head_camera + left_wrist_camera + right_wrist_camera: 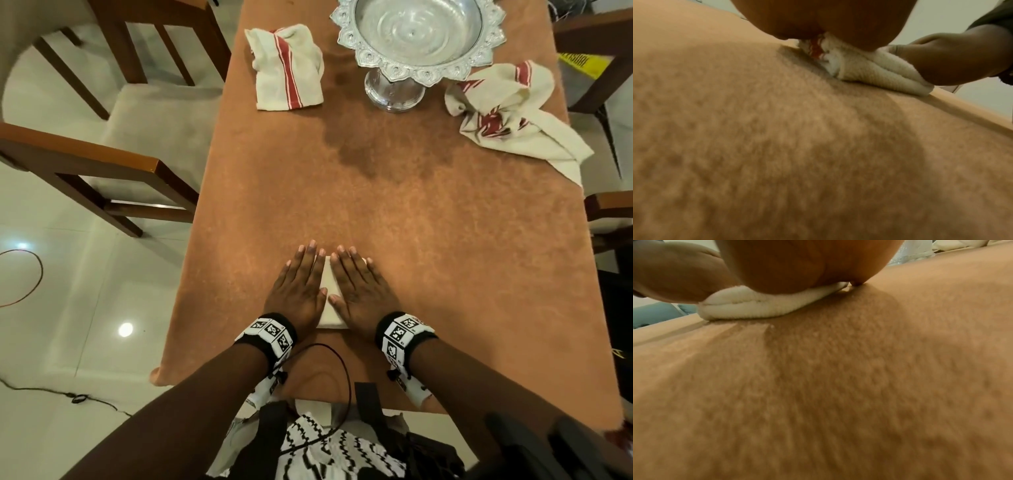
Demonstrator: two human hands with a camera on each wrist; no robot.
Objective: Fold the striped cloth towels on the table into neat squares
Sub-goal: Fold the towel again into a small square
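Note:
A folded white towel [329,294] lies near the table's front edge, mostly covered by both hands. My left hand [298,284] presses flat on its left half and my right hand [359,286] on its right half, fingers straight and pointing away from me. The left wrist view shows the towel's layered edge [869,71] with a red stripe under the palm. In the right wrist view the folded stack [760,306] is squashed under my palm. A roughly folded red-striped towel [286,66] lies at the far left. A crumpled striped towel [507,113] lies at the far right.
A silver pedestal bowl [418,37] stands at the back centre on the orange tablecloth [411,222]. A dark patch marks the cloth in front of it. Wooden chairs [113,144] stand at the left and right sides. A cable hangs by my body.

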